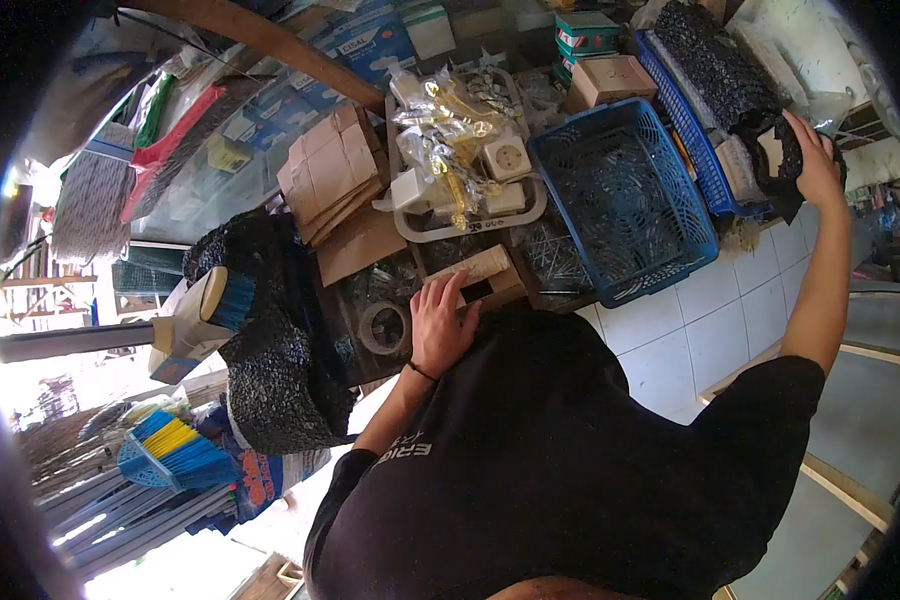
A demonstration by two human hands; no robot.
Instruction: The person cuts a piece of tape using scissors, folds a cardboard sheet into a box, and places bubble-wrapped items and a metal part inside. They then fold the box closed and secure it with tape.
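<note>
L hand (440,325) lies flat, fingers apart, below-left of blue basket (620,200), just beside tape roll (383,328). R hand (815,160), right of basket, is clamped on black mesh (782,195).

Premises are presenting as a hardware shop. Brooms (175,450), black netting (715,60) and boxed goods (615,80) are sitting stacked as stock. Bagged fittings (450,125) and a wall socket (508,157) are lying in a tray (470,233).
</note>
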